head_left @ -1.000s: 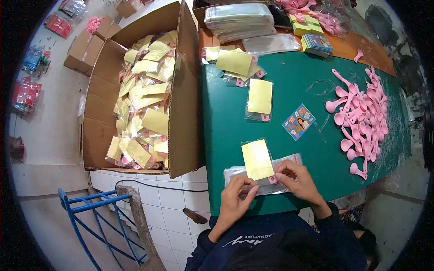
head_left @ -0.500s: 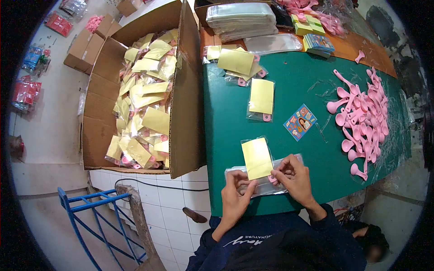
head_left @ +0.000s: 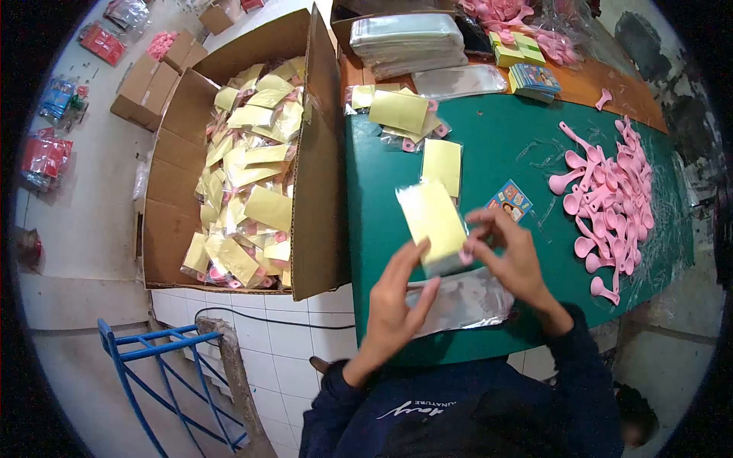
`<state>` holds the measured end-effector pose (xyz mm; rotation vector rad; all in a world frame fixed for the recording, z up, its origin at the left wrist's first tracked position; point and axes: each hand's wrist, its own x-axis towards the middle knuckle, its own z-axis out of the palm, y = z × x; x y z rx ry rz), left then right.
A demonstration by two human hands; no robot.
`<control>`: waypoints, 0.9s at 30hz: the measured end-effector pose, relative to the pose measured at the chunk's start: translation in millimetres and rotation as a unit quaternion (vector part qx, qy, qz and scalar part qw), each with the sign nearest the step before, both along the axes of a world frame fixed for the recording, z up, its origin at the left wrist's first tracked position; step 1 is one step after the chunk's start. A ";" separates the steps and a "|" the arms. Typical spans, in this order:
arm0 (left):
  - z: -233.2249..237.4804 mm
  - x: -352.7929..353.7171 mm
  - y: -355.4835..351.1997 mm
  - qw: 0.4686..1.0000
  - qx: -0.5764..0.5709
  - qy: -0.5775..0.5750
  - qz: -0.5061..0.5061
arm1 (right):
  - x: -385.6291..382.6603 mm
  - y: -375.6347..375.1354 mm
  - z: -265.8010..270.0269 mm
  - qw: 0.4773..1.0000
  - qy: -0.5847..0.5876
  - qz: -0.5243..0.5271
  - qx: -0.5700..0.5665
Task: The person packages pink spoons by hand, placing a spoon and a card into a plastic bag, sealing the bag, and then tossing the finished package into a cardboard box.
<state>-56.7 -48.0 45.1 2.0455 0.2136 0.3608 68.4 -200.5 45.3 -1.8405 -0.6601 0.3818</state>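
Over the table (head_left: 378,206), parted left fingers (head_left: 404,264) touch a packet (head_left: 434,220).

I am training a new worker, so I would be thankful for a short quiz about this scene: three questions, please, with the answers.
1. True or false: the pile of pink spoons lies nearer to the right hand than to the left hand.
2. Which colour is the card facing up on the packet at the two hands? A) red B) yellow C) blue
3. Fill in: in this view, the open cardboard box stands to the ____ of the green table.

Key: 1. True. 2. B. 3. Left.
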 end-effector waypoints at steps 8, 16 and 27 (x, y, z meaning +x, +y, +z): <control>-50.4 79.5 42.1 0.993 -0.075 0.081 -0.047 | 89.1 48.8 -61.3 0.995 0.049 -0.080 -0.032; -17.6 70.0 27.4 0.992 -0.124 -0.021 0.004 | 119.1 60.9 -11.8 0.989 0.093 0.010 0.115; -29.9 27.9 -13.8 0.971 0.132 -0.008 -0.197 | 231.1 -159.1 -50.0 0.820 -0.363 -0.180 -0.404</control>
